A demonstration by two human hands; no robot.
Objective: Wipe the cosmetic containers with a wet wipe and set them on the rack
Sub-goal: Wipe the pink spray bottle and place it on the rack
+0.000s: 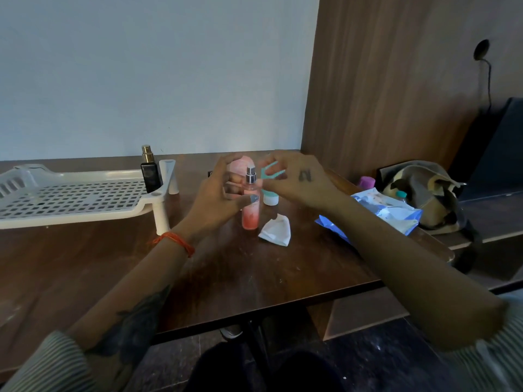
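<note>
A pink spray bottle (250, 215) with a bare silver nozzle stands upright mid-table. My left hand (219, 195) curls around it, the thumb pressed across its front and the fingers behind. My right hand (300, 181) hovers just right of the nozzle with loosely bent fingers and holds nothing. Behind those fingers a teal tube (268, 190) stands on its white cap. A pink container (240, 166) is partly hidden behind my left hand. A folded white wet wipe (276, 230) lies on the table beside the bottle. The white perforated rack (85, 193) sits at the left, with a black perfume bottle (150, 172) at its right corner.
A blue wet-wipe pack (382, 212) lies open at the right of the brown table (240, 278). Beyond it a cloth bag (424, 190) rests on a ledge, with a purple-capped item (367, 181) beside it. A wooden panel rises at the back right.
</note>
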